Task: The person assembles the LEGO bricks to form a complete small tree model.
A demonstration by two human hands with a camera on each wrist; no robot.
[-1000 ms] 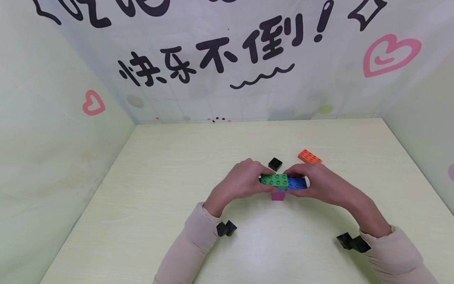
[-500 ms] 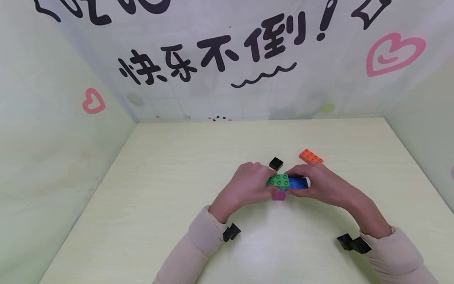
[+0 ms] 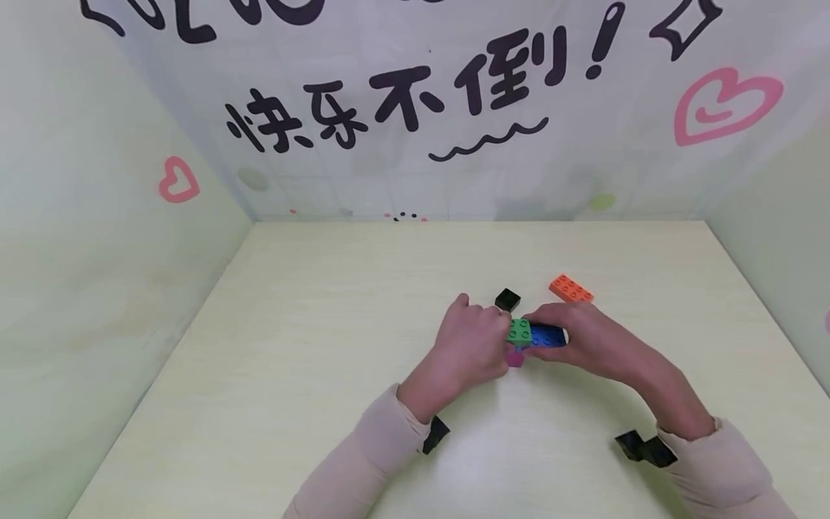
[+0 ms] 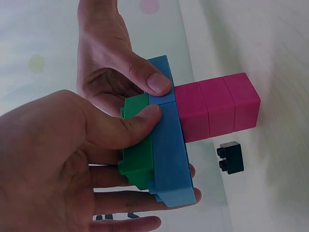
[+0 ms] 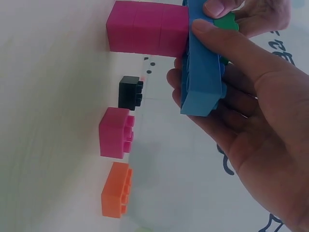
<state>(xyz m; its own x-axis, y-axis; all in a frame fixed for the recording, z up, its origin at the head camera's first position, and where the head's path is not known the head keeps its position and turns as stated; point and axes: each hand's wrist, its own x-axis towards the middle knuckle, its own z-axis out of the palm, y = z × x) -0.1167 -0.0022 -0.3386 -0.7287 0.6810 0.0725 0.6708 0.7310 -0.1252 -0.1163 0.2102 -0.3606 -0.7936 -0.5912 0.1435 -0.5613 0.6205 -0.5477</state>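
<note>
A column of pink bricks (image 4: 216, 107) stands on the table with two blue bricks (image 4: 174, 152) laid end to end across its top. Over their joint sits a green brick (image 3: 520, 331), bridging both. My left hand (image 3: 472, 340) grips the green brick and the blue one below it, thumb on the near side and fingers behind, hiding the left end in the head view. On the other side my right hand (image 3: 593, 337) pinches the right blue brick (image 5: 203, 77) between thumb and fingers. Both thumb tips lie close together near the joint.
Behind the hands lie a small black brick (image 3: 508, 300) and, further right, an orange brick (image 3: 570, 288). A loose pink brick (image 5: 115, 133) shows between them in the right wrist view. A printed cloth wall (image 3: 350, 187) borders the table's back edge.
My left hand has slid rightward along the bricks and turned, covering more of the green brick. The right hand keeps its hold in nearly the same place.
</note>
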